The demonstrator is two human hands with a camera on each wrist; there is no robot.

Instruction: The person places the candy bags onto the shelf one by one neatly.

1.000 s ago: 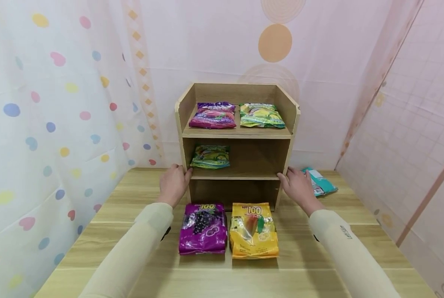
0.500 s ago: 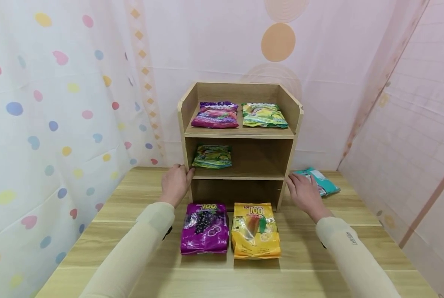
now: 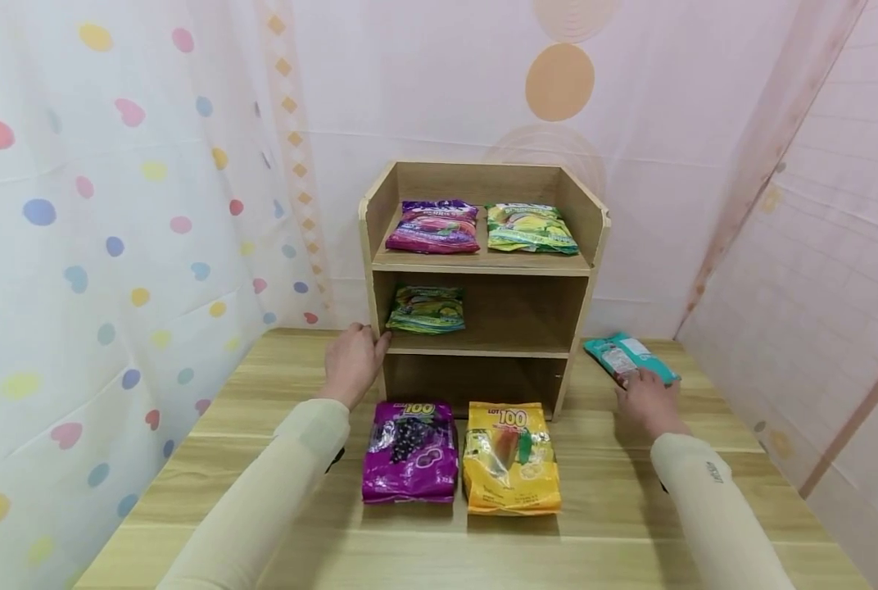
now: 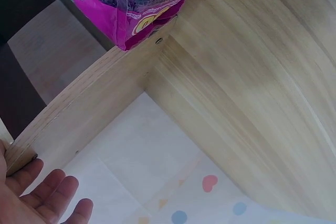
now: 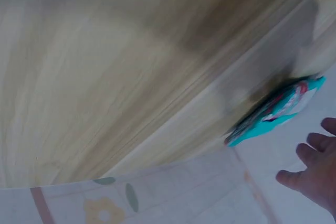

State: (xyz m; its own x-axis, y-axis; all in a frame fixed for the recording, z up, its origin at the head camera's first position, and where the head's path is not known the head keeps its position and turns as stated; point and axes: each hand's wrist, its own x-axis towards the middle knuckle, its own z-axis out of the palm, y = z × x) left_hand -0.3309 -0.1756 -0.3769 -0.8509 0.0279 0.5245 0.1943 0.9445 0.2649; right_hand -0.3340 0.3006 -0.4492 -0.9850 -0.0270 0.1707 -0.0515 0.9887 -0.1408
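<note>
A small wooden shelf (image 3: 481, 354) with several levels stands on the table. My left hand (image 3: 353, 360) grips its left side panel, the thumb at the front edge; in the left wrist view, fingers (image 4: 50, 192) lie along the panel's outer face. To the right of the shelf lies a teal snack bag (image 3: 619, 359). My right hand (image 3: 649, 401) hovers at its near edge, and in the right wrist view its fingers (image 5: 310, 153) are spread with a gap to the teal bag (image 5: 281, 109).
In front of the shelf stand a purple candy bag (image 3: 411, 459) and a yellow candy bag (image 3: 511, 467). Up top lie a berry-coloured bag (image 3: 436, 227) and a green-yellow bag (image 3: 531, 229). Another green bag (image 3: 427, 310) lies on the middle level. Patterned curtains (image 3: 151, 188) surround the table.
My right hand has let go of the shelf's right side and moved right, toward the near edge of the teal bag. The left hand stays on the shelf. The head view has shifted slightly.
</note>
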